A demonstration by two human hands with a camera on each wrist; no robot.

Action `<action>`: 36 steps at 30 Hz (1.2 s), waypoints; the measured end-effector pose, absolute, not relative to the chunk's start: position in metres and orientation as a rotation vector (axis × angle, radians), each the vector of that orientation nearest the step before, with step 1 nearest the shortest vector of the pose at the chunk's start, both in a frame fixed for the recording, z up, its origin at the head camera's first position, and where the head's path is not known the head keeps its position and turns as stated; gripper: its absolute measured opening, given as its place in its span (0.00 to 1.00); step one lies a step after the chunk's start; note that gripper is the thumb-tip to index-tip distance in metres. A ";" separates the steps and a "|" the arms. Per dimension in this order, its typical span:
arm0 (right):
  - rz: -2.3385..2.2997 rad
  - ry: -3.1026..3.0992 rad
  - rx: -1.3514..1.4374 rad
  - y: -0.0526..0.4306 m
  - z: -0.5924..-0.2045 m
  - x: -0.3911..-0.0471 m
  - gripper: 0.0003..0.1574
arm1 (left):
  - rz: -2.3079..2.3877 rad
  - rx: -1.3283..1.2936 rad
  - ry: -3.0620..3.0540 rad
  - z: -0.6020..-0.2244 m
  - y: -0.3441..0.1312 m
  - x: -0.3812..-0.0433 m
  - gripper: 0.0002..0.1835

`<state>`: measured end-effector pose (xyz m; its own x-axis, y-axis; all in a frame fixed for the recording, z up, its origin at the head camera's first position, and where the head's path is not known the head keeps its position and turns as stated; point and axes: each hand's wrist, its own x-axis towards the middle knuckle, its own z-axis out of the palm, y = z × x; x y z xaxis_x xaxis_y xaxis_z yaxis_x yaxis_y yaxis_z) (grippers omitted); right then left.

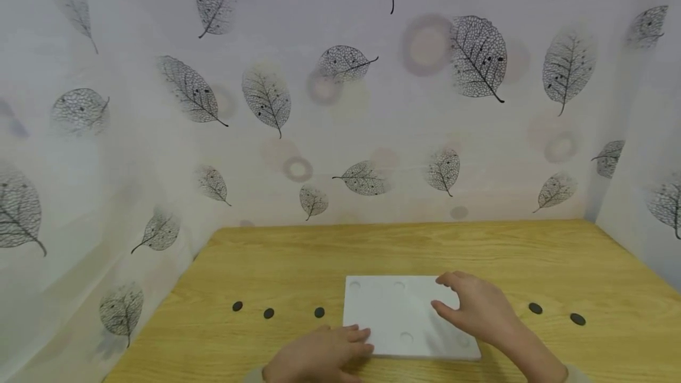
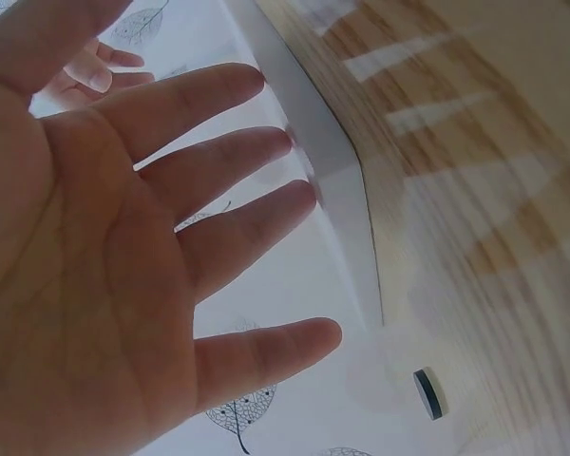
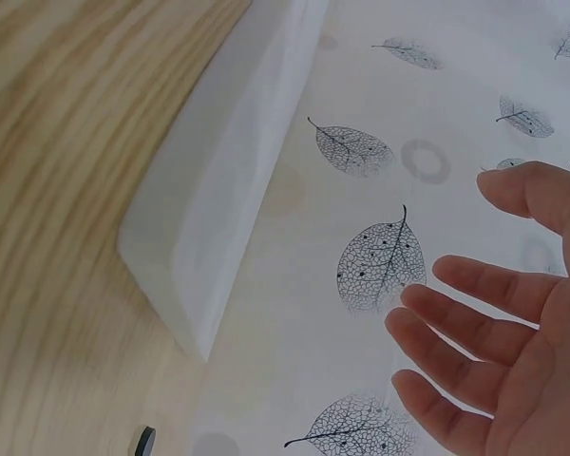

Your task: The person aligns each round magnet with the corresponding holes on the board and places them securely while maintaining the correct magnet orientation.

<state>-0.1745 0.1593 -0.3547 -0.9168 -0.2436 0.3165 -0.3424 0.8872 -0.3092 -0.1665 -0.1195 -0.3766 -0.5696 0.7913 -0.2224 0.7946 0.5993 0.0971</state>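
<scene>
A white rectangular board (image 1: 391, 312) with shallow round recesses lies flat on the wooden table. My left hand (image 1: 324, 354) is at its near left corner, fingers spread; in the left wrist view the fingertips (image 2: 299, 190) meet the board's side edge (image 2: 337, 180). Over the board's right part hovers my right hand (image 1: 481, 309), thumb and fingers parted with nothing between them. From the right wrist view, that hand (image 3: 503, 351) is apart from the board (image 3: 218, 180), its fingers loosely bent.
Left of the board lie three small dark discs (image 1: 268, 313) in a loose row. Two more dark discs (image 1: 535, 308) are on the table (image 1: 425, 247) to the right. A pale curtain (image 1: 340, 123) printed with leaves surrounds the table at the back and sides.
</scene>
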 end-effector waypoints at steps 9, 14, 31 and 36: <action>0.516 -2.779 0.447 0.167 -0.356 -0.172 0.19 | 0.006 1.297 2.584 -0.376 -0.119 -0.165 0.26; 0.483 -2.767 0.463 0.175 -0.356 -0.171 0.19 | -0.009 1.320 2.586 -0.376 -0.119 -0.165 0.25; 0.392 -2.832 0.408 0.202 -0.357 -0.171 0.21 | 0.026 1.319 2.546 -0.376 -0.119 -0.166 0.25; 0.372 -2.853 0.398 0.208 -0.357 -0.172 0.22 | 0.033 1.308 2.536 -0.375 -0.118 -0.167 0.25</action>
